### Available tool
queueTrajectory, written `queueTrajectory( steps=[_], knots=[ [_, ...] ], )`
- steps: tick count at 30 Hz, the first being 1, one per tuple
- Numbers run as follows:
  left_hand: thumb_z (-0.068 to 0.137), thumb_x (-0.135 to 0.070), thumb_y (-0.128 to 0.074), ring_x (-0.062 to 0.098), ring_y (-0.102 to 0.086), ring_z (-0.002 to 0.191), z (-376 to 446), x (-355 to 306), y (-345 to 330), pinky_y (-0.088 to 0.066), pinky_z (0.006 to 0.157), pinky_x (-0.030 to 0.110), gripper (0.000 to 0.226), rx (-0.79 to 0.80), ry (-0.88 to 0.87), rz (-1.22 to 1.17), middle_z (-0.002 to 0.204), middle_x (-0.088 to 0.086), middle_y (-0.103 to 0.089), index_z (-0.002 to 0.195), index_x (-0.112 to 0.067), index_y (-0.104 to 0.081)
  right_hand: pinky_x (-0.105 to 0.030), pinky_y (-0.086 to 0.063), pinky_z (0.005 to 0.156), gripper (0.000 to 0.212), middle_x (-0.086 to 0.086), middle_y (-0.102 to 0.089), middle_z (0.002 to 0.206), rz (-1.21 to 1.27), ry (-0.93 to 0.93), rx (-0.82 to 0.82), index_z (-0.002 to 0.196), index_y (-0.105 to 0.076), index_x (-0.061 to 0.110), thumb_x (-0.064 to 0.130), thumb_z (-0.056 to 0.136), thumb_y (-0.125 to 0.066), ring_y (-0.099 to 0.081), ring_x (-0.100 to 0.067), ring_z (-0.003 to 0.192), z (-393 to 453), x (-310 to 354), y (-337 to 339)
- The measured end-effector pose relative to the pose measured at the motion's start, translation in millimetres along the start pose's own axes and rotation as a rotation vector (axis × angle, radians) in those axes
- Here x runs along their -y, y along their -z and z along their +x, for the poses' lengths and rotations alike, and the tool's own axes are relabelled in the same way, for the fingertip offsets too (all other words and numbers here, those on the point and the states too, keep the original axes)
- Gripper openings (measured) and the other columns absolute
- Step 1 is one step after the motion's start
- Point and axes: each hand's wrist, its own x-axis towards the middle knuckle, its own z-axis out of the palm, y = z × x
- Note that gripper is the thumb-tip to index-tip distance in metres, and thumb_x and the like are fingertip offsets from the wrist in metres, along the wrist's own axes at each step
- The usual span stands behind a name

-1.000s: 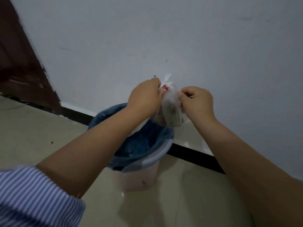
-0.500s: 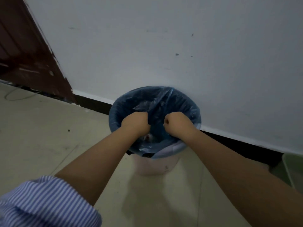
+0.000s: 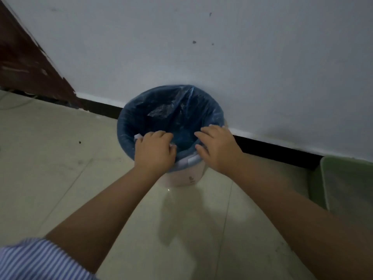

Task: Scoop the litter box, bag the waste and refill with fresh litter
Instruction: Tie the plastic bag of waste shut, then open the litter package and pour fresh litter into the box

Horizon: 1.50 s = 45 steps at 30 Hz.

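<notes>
A white waste bin [image 3: 182, 177] lined with a blue plastic bag [image 3: 171, 110] stands on the floor against the wall. My left hand [image 3: 154, 150] curls its fingers over the near rim and grips the liner edge there. Just to its right, my right hand [image 3: 217, 146] rests on the same rim with its fingers spread and fairly straight. The small clear waste bag is not visible; the inside of the bin is dark.
A pale green tray, probably the litter box [image 3: 343, 188], lies on the floor at the right edge. A dark wooden door [image 3: 26, 63] stands at the left. A black skirting strip [image 3: 272, 148] runs along the white wall. Beige tiles surround the bin.
The knotted clear bag held above the bin was lowered into it and is gone from my hands. Both hands have come back up to the near rim.
</notes>
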Motion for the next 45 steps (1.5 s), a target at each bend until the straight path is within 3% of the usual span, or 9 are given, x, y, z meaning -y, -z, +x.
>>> queueTrajectory(
  steps=[3, 6, 9, 13, 19, 24, 30, 33, 45],
  knots=[
    [0.087, -0.021, -0.052, 0.031, -0.057, 0.108, -35, 10, 33, -0.042, 0.086, 0.039, 0.027, 0.040, 0.077, -0.005, 0.115, 0.009, -0.064, 0.107, -0.010, -0.067, -0.048, -0.046, 0.091, 0.045, -0.018, -0.064, 0.117, 0.015, -0.071, 0.134, 0.114, -0.065, 0.009, 0.032, 0.086, -0.038, -0.060, -0.036, 0.109, -7, 34, 27],
    [0.097, -0.029, -0.039, 0.023, -0.032, 0.135, -80, 21, 87, -0.025, 0.106, 0.038, 0.040, 0.354, 0.244, 0.037, 0.145, 0.002, -0.040, 0.135, -0.021, -0.046, -0.042, -0.019, 0.114, 0.048, -0.010, -0.028, 0.151, 0.050, -0.189, 0.510, 0.144, -0.030, 0.018, 0.032, 0.098, -0.032, -0.021, -0.027, 0.141, -17, 87, 71],
    [0.099, -0.031, -0.032, 0.021, -0.015, 0.142, -126, 33, 155, -0.015, 0.113, 0.039, 0.043, 0.524, 0.390, 0.030, 0.154, -0.002, -0.023, 0.142, -0.025, -0.034, -0.043, -0.013, 0.117, 0.052, -0.008, -0.016, 0.155, 0.028, -0.196, 0.722, 0.147, -0.018, 0.020, 0.034, 0.099, -0.030, -0.011, -0.025, 0.143, -22, 151, 126],
    [0.099, -0.032, -0.031, 0.021, -0.013, 0.143, -190, 65, 276, -0.011, 0.114, 0.040, 0.044, 0.575, 0.598, -0.005, 0.155, -0.002, -0.021, 0.143, -0.027, -0.032, -0.045, -0.007, 0.117, 0.051, -0.006, -0.009, 0.157, -0.062, -0.010, 0.922, 0.148, -0.013, 0.023, 0.037, 0.100, -0.024, -0.006, -0.026, 0.144, -7, 246, 215],
    [0.099, -0.037, -0.029, 0.022, -0.014, 0.143, -268, 143, 461, -0.012, 0.114, 0.041, 0.047, 0.470, 0.845, -0.010, 0.155, -0.001, -0.022, 0.145, -0.026, -0.027, -0.044, -0.005, 0.116, 0.052, -0.004, -0.009, 0.157, -0.092, 0.269, 0.870, 0.148, -0.013, 0.023, 0.037, 0.100, -0.024, -0.004, -0.025, 0.145, 51, 418, 317],
    [0.100, -0.040, -0.026, 0.022, -0.012, 0.143, -336, 213, 556, -0.012, 0.114, 0.041, 0.050, 0.367, 1.065, -0.003, 0.155, 0.001, -0.020, 0.146, -0.023, -0.023, -0.042, -0.008, 0.116, 0.053, -0.004, -0.015, 0.156, -0.056, 0.444, 0.793, 0.148, -0.017, 0.022, 0.037, 0.099, -0.028, -0.009, -0.022, 0.144, 77, 569, 349],
    [0.099, -0.039, -0.028, 0.025, -0.012, 0.142, -399, 268, 593, -0.014, 0.114, 0.045, 0.050, 0.336, 1.348, -0.058, 0.154, 0.007, -0.019, 0.143, -0.015, -0.025, -0.042, -0.009, 0.117, 0.053, -0.004, -0.016, 0.156, -0.063, 0.691, 0.822, 0.147, -0.018, 0.020, 0.038, 0.098, -0.030, -0.009, -0.022, 0.144, 71, 715, 346],
    [0.099, -0.039, -0.027, 0.025, -0.012, 0.142, -412, 315, 605, -0.013, 0.114, 0.046, 0.050, 0.289, 1.397, -0.094, 0.154, 0.008, -0.018, 0.144, -0.015, -0.024, -0.041, -0.010, 0.117, 0.053, -0.005, -0.017, 0.156, -0.058, 0.793, 0.813, 0.147, -0.019, 0.019, 0.037, 0.098, -0.030, -0.010, -0.021, 0.144, 73, 776, 330],
    [0.099, -0.036, -0.030, 0.024, -0.023, 0.136, -504, 611, 665, -0.017, 0.112, 0.047, 0.042, 0.320, 1.596, -0.102, 0.143, 0.006, -0.032, 0.135, -0.015, -0.035, -0.038, -0.017, 0.114, 0.052, -0.004, -0.024, 0.153, -0.108, 0.933, 0.829, 0.145, -0.025, 0.017, 0.037, 0.098, -0.032, -0.019, -0.021, 0.141, 185, 1052, 216]
  ],
)
